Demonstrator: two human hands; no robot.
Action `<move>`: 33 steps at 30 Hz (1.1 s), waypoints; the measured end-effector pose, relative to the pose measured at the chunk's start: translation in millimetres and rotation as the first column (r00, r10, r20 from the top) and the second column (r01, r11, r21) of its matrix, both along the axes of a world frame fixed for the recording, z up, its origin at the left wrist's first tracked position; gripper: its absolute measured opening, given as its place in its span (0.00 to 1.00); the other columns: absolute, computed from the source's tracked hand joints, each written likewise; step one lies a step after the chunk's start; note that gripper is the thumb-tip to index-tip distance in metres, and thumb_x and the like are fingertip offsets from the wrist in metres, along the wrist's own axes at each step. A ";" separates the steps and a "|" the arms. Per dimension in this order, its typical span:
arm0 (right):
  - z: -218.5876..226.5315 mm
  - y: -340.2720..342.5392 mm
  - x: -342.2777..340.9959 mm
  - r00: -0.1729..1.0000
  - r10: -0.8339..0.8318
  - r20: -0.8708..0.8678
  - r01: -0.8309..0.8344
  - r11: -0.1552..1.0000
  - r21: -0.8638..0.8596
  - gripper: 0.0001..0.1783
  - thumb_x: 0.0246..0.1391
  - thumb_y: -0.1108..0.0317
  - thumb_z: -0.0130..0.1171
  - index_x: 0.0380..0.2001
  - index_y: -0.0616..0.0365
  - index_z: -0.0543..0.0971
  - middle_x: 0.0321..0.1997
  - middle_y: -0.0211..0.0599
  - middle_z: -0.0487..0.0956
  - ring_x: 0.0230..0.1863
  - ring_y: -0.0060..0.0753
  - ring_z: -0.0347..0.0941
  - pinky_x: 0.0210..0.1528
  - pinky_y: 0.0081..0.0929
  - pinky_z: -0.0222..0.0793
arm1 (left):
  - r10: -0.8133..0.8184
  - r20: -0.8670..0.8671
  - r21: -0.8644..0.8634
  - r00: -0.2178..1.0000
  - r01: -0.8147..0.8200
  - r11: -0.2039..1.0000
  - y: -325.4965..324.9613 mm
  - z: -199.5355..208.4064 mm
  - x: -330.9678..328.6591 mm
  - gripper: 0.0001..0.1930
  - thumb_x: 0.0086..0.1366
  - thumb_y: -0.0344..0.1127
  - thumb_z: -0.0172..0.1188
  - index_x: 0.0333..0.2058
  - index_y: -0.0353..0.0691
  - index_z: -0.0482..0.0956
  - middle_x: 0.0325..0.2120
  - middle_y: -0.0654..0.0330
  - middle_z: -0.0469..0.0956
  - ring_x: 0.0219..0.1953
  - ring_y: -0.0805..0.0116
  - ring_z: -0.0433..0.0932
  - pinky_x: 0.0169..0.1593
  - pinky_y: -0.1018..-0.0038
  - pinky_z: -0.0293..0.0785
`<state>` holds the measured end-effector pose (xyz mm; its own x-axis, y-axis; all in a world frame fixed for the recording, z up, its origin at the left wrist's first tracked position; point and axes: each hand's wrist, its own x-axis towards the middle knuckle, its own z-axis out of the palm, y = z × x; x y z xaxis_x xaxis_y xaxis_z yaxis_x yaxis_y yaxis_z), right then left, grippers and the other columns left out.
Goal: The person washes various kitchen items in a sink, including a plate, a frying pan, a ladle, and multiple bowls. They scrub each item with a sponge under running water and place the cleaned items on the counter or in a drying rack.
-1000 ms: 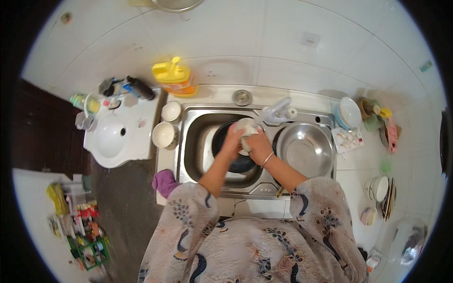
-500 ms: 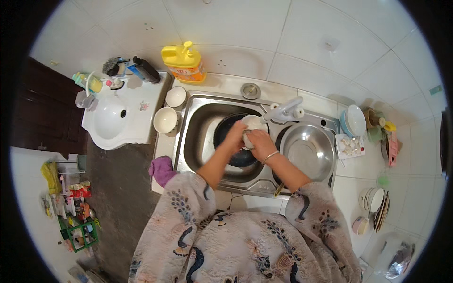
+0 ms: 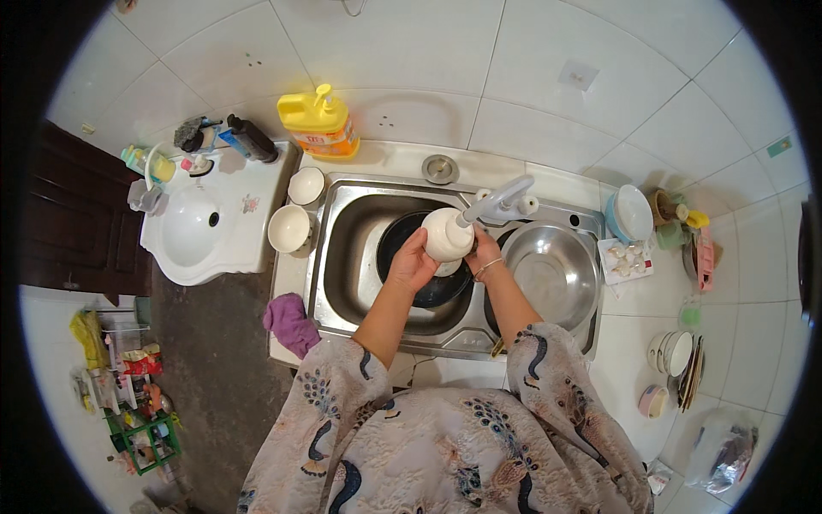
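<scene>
My head feed: left hand [image 3: 413,263] grips white bowl [image 3: 445,236] at its 8 o'clock, right hand [image 3: 485,253] at its 4, fingers partly hidden. Bowl's under the faucet [image 3: 503,200] tip, above the black pan [image 3: 392,240]. From bowl: steel basin [image 3: 552,267] 4 o'clock, purple cloth [image 3: 292,324] 8.
</scene>
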<state>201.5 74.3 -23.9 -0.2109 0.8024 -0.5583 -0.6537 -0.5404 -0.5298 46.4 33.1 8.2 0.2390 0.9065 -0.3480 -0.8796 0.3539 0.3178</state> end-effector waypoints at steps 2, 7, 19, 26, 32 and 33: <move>-12.6 0.2 3.1 0.997 -0.072 0.027 0.067 0.987 0.145 0.17 0.52 0.63 0.50 0.44 0.57 0.71 0.42 0.35 0.76 0.45 0.32 0.72 0.48 0.31 0.67 | -0.004 -0.051 0.060 0.999 0.007 0.998 2.6 4.7 -2.6 0.15 0.64 0.36 0.46 0.48 0.36 0.67 0.45 0.59 0.71 0.49 0.67 0.69 0.54 0.68 0.63; 60.0 -24.7 -24.7 0.544 -0.332 0.771 -0.570 0.528 0.629 0.19 0.50 0.61 0.51 0.44 0.57 0.73 0.46 0.37 0.73 0.46 0.34 0.69 0.51 0.27 0.61 | -0.047 -0.451 0.092 0.891 0.099 0.991 6.3 -4.6 -8.3 0.13 0.63 0.34 0.47 0.45 0.36 0.70 0.41 0.61 0.74 0.44 0.70 0.71 0.51 0.72 0.64; 60.6 -6.3 -23.7 0.566 -0.370 0.737 -0.561 0.483 0.673 0.10 0.48 0.69 0.51 0.34 0.61 0.76 0.35 0.37 0.77 0.38 0.30 0.73 0.41 0.26 0.68 | -0.009 -0.683 0.185 0.731 0.185 0.965 -3.0 12.0 2.9 0.12 0.64 0.34 0.47 0.41 0.34 0.73 0.35 0.63 0.75 0.37 0.77 0.72 0.43 0.80 0.65; 17.3 26.7 6.7 0.888 0.245 0.389 -0.334 0.925 0.179 0.15 0.50 0.64 0.50 0.40 0.59 0.74 0.45 0.36 0.73 0.50 0.35 0.67 0.51 0.32 0.63 | 0.021 -0.283 0.071 0.959 -0.001 0.997 -5.3 -4.7 9.4 0.15 0.66 0.38 0.42 0.45 0.34 0.69 0.44 0.57 0.72 0.46 0.67 0.70 0.53 0.70 0.62; 20.1 -18.9 -16.6 0.986 -0.155 0.056 0.132 0.948 0.290 0.25 0.56 0.62 0.48 0.56 0.58 0.60 0.55 0.36 0.65 0.53 0.34 0.64 0.56 0.30 0.58 | 0.240 0.153 -0.168 0.959 -0.214 0.962 3.6 18.3 22.6 0.15 0.65 0.34 0.41 0.48 0.33 0.64 0.48 0.53 0.68 0.53 0.61 0.66 0.60 0.63 0.57; 7.3 -25.6 -21.9 0.964 -0.209 0.167 0.145 0.933 0.330 0.24 0.57 0.62 0.46 0.55 0.58 0.61 0.56 0.36 0.65 0.55 0.35 0.62 0.57 0.30 0.56 | 0.264 0.158 -0.195 0.951 -0.232 0.953 6.2 9.5 21.8 0.13 0.65 0.32 0.42 0.46 0.33 0.65 0.47 0.53 0.69 0.52 0.60 0.66 0.60 0.63 0.57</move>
